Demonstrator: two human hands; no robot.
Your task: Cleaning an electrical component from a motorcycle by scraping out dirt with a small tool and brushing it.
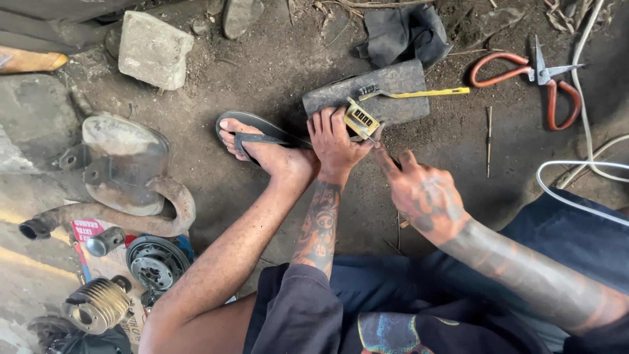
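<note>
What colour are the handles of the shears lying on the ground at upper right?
Orange-red handles on the shears, with bare metal blades; seen in the head view.

A small yellowish rectangular metal part (361,120) with dark slots on its face is lying tilted at the near edge of a flat grey stone block (367,92) on the dirt floor, touching a thin tool tip beside it.

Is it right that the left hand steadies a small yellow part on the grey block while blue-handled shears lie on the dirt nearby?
Not quite: the head view shows the shears have orange handles, not blue. The left hand does steady the small yellow part on the grey block.
</note>
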